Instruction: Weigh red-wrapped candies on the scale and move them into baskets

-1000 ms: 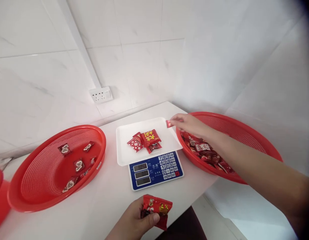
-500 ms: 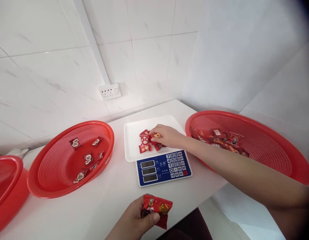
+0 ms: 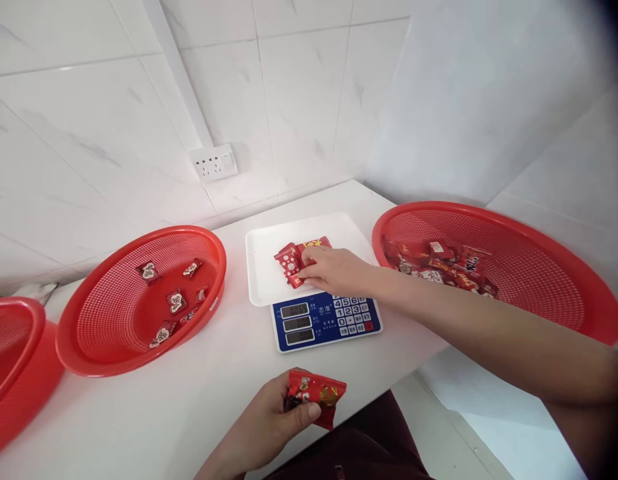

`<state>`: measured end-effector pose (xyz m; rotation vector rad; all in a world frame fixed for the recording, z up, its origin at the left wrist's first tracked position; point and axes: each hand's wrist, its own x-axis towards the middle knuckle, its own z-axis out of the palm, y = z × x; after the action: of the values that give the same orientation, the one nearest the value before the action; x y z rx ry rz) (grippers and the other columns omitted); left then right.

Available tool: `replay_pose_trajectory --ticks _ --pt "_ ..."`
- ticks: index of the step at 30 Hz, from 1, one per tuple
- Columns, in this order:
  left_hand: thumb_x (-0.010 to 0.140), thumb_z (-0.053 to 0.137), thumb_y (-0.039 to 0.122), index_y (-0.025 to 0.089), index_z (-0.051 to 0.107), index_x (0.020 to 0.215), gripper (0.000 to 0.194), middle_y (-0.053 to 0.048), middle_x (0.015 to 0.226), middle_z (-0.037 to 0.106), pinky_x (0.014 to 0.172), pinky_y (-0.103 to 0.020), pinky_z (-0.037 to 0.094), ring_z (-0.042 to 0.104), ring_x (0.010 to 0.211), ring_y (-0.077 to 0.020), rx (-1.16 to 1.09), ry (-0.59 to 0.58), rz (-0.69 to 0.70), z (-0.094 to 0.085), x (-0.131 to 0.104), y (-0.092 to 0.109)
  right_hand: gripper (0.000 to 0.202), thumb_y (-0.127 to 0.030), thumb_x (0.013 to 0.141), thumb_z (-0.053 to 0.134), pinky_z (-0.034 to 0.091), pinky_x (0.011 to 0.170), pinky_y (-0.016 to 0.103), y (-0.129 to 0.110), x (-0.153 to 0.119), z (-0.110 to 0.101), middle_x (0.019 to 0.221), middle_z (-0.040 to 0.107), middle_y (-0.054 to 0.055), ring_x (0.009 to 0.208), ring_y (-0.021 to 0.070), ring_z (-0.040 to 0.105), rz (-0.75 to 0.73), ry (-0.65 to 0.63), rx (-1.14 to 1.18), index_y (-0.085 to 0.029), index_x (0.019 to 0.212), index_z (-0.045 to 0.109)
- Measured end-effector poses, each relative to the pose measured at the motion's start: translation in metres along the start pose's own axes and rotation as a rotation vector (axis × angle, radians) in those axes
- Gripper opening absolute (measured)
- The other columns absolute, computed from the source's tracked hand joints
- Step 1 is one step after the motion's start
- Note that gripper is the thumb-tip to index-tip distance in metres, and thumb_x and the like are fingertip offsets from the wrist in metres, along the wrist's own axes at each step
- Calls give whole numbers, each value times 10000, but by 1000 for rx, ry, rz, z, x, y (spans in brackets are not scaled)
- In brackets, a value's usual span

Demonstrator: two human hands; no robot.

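My left hand [image 3: 273,417] is closed around red wrapped candies [image 3: 323,395] near the table's front edge, below the digital scale [image 3: 329,337]. On the scale's white tray [image 3: 263,267] lies a small heap of red candies [image 3: 289,260]. My right hand [image 3: 333,270] reaches in from the right, its thumb and fingers closed on candies in that heap. The palm hides part of the heap, and the hand covers the keypad's top edge. The scale's blue panel carries three small displays and number keys.
To the left stands a red mesh basket [image 3: 101,360] with several wrapped candies [image 3: 176,301]. Another red basket [image 3: 36,313] is cut off at the far left. A fuller red basket [image 3: 549,237] stands right, beneath my forearm. A wall socket [image 3: 213,162] sits behind the white table [image 3: 209,393].
My right hand has shifted slightly left and lower on the heap, and the candies there are pushed closer together. The view has tilted down a little. My left hand keeps its hold.
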<state>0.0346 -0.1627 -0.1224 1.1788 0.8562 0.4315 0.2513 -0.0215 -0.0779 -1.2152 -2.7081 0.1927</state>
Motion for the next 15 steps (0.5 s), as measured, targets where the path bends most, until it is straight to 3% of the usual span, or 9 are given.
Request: replay_pose_trajectory --ticks 5,10,15 --pt "807 629 426 133 609 970 336 -94 953 694 822 -346 464 625 900 -227 -9 3 -15 0 0 0 269 -285 883 481 455 687 298 16 -17 -16 1115 578 63 909 197 585 137 80 79 -253 1067 676" --pt "809 634 410 152 605 976 309 -76 961 694 808 -327 462 628 907 -219 -11 -14 -20 0 3 0 266 -310 867 488 466 751 322 58 -64 -41 1092 630 64 855 198 611 482 190 60 -228 1039 674" --pt "814 631 393 151 607 962 285 -72 938 673 807 -311 442 610 896 -204 -11 -81 -26 2 8 3 282 -261 842 537 451 774 338 107 -125 -45 1088 676 92 961 254 611 847 26 -7 -212 1094 654"
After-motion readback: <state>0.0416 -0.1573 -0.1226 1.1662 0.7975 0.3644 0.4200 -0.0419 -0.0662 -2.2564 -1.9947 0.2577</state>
